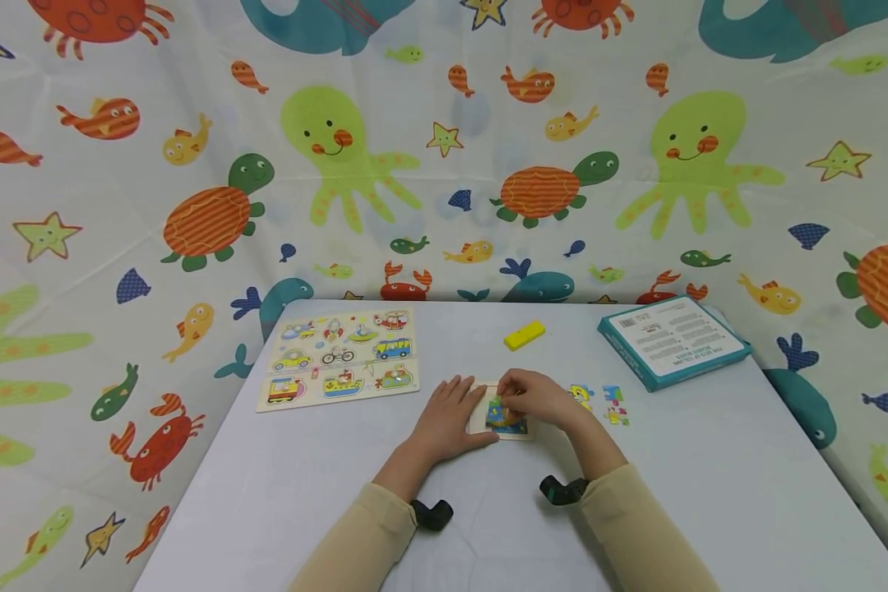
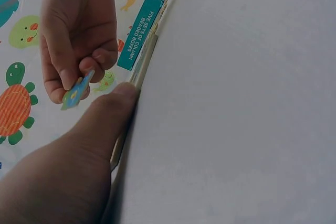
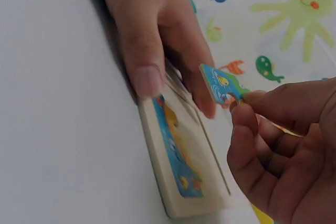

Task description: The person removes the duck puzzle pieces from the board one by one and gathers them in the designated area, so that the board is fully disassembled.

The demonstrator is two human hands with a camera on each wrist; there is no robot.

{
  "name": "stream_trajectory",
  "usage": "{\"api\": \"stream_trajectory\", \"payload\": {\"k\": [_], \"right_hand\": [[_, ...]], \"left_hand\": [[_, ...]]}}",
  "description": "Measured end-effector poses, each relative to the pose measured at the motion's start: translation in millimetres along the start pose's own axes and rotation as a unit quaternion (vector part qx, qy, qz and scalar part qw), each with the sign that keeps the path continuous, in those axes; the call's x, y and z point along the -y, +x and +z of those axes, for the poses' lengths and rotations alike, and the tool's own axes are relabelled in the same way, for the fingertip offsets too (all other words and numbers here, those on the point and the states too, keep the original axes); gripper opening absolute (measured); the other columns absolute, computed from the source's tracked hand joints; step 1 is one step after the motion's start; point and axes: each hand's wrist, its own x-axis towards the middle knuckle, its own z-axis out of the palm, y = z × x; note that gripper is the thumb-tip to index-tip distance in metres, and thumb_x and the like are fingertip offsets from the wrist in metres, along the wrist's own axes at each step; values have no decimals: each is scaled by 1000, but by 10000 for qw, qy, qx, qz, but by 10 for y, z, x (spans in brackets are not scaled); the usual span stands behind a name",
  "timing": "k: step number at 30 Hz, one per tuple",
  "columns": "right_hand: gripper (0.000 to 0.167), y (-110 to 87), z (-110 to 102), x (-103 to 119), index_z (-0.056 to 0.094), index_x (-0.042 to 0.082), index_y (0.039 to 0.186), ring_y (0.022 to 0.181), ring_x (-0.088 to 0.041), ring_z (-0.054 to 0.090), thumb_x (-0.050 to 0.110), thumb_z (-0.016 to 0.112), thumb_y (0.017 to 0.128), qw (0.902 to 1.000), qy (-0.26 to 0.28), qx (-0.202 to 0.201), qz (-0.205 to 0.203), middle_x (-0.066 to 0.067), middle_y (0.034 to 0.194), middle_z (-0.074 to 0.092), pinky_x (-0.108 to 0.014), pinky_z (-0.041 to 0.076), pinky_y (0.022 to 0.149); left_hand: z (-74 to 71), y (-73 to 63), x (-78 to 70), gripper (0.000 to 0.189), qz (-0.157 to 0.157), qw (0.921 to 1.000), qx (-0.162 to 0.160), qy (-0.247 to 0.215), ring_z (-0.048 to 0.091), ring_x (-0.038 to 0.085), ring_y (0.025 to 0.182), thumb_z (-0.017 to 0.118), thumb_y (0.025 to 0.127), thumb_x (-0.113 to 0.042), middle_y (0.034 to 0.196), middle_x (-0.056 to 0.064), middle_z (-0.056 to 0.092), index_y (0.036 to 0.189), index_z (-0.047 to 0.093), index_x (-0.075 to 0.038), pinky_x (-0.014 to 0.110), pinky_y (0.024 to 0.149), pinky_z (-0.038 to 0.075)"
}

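Note:
A small wooden puzzle tray [image 3: 157,156] lies in front of me, with blue and yellow puzzle pieces [image 3: 181,161] along one inner side and bare wood beside them. My left hand [image 1: 447,418] rests at the tray's left side, fingers stretched out and thumb along the near edge. Over the tray, my right hand [image 1: 540,400] pinches a jigsaw piece [image 3: 218,85] between thumb and fingertips. That piece is blue and green with a small yellow figure, and the right wrist view shows it tilted, held apart from the tray. Several loose jigsaw pieces [image 1: 616,407] lie right of my right hand.
A larger wooden board with vehicle pictures [image 1: 344,358] lies at the back left. A yellow block [image 1: 524,335] sits behind the tray, and a teal box [image 1: 677,341] is at the back right. Sea-animal cloth hangs behind the white table [image 1: 266,493].

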Motion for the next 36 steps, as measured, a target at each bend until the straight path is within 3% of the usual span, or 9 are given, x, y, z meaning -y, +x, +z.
{"api": "stream_trajectory", "payload": {"k": [14, 25, 36], "right_hand": [[10, -277, -368, -191, 62, 14, 105, 80, -23, 62, 17, 63, 96, 9998, -1, -103, 175, -7, 90, 63, -32, 56, 74], [14, -457, -490, -438, 60, 8, 108, 77, -23, 62, 16, 62, 97, 9990, 315, -64, 295, -11, 88, 62, -33, 57, 73], [15, -604, -537, -613, 62, 6, 107, 75, -20, 61, 18, 63, 97, 9991, 228, 43, 348, -8, 84, 62, -28, 55, 69]], "left_hand": [[16, 10, 5, 91, 35, 10000, -17, 40, 24, 30, 151, 54, 83, -77, 161, 5, 32, 154, 35, -24, 48, 125, 19], [23, 2, -1, 90, 9, 10000, -21, 35, 23, 28, 152, 56, 83, -75, 162, 4, 31, 155, 34, -24, 46, 126, 18], [25, 5, -4, 90, -27, 10000, 14, 61, 23, 29, 152, 57, 83, -74, 162, 4, 31, 154, 35, -24, 47, 126, 18]]}}
